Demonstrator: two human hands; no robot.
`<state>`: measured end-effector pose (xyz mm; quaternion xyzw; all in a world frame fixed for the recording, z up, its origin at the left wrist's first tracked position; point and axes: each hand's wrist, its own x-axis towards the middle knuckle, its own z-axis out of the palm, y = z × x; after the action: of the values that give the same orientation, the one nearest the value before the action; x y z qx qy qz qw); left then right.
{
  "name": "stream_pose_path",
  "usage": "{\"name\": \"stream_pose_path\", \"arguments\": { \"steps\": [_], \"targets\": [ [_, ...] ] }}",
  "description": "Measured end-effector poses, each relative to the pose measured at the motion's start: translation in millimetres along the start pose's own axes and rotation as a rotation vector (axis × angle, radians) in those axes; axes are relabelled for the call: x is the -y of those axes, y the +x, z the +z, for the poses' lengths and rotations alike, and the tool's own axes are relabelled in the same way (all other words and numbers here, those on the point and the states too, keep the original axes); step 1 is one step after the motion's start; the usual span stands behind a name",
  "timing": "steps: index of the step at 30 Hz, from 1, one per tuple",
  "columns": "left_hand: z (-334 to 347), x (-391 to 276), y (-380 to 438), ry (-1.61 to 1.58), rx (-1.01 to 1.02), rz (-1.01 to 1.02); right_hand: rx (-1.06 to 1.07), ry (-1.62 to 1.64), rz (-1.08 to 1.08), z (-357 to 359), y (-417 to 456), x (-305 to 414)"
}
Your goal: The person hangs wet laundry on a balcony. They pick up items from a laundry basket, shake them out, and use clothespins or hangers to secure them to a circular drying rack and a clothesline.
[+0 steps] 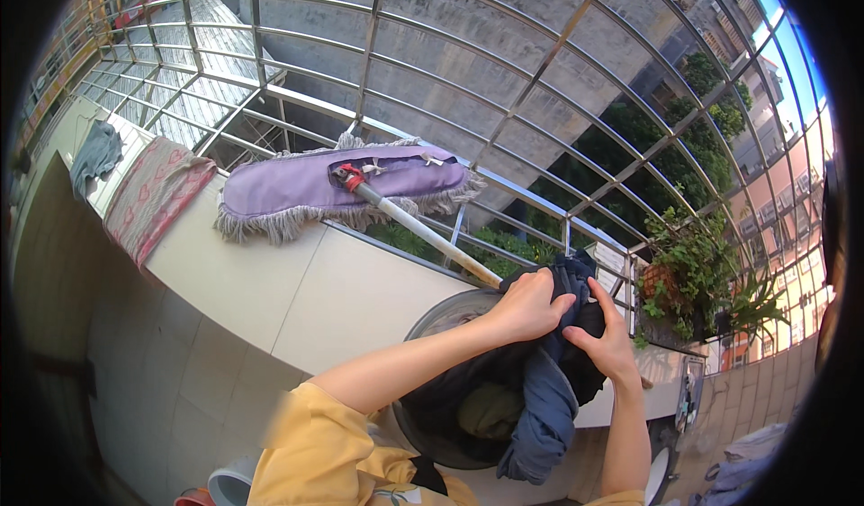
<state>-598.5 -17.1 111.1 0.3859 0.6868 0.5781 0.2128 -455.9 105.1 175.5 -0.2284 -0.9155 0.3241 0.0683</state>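
Observation:
My left hand grips the dark cloth bunched above the right part of a round basin. Close beside it, my right hand holds the same dark fabric between thumb and fingers. A twisted blue denim garment hangs down from between the hands over the basin. Inside the basin lie dark clothes and an olive-green cloth. Behind my left hand, the pale pole of a flat dust mop runs under the dark cloth. The mop's purple head with grey fringe rests on the ledge by the railing.
A tiled ledge runs along metal bars. A pink-and-grey towel and a grey cloth drape over it at the left. Potted plants stand at the right. Buckets sit at the bottom left; clothes lie lower right.

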Motion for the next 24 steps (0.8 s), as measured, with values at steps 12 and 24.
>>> {"name": "stream_pose_path", "arguments": {
  "steps": [12, 24],
  "targets": [
    [-30, 33, -4, 0.005, -0.013, -0.199, -0.049, -0.083, -0.028, 11, 2, 9],
    [-27, 55, 40, -0.281, 0.127, -0.483, -0.155, -0.3, -0.2, 25, -10, 27]
  ]
}}
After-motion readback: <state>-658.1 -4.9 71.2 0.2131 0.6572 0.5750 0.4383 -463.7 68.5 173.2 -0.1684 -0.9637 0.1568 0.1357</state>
